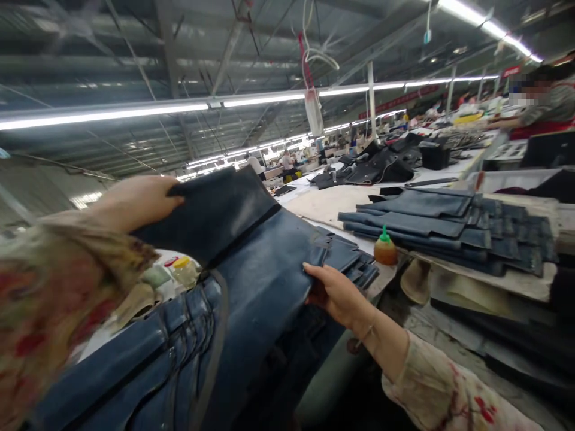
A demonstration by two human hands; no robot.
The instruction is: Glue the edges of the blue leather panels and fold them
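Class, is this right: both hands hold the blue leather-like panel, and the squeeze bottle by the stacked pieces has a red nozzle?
Not quite: the nozzle is green, not red, as the head view shows. The left hand and right hand do hold the leather-like panel, and the squeeze bottle is by the stacked pieces.

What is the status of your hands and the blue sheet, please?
Left hand holding blue sheet by its dark part; right hand pinching its right edge. Sheet slanting between both hands. Green-tipped bottle beyond right hand, not touching it.

blue panel (263, 257), red-flowered cream sleeves (442, 377), amber bottle (385, 254), green cap (384, 236)
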